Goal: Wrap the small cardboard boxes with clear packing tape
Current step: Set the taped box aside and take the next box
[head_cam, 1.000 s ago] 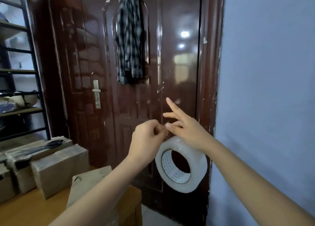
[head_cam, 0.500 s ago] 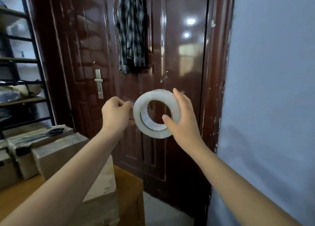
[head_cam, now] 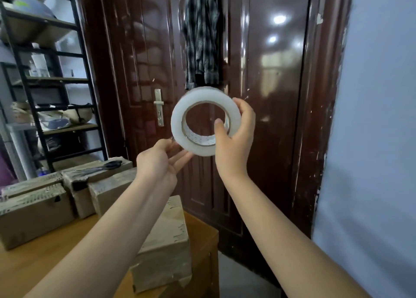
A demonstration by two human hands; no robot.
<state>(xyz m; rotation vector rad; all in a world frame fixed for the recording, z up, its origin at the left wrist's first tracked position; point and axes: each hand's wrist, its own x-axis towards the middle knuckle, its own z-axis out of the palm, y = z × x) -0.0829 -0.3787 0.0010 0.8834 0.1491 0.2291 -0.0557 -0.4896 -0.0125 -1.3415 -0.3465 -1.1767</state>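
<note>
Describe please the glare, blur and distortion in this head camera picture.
Head view: two bright lamp reflections and long glossy streaks lie on the dark red-brown varnished door; the black metal shelf rack at the left edge is soft and its posts lean from wide-angle distortion; the white roll of clear packing tape is fairly sharp.

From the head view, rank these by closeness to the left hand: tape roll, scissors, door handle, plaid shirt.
1. Tape roll, touching the left hand, at its upper right.
2. Scissors, left, on the boxes.
3. Door handle, above.
4. Plaid shirt, hanging high on the door.
</note>
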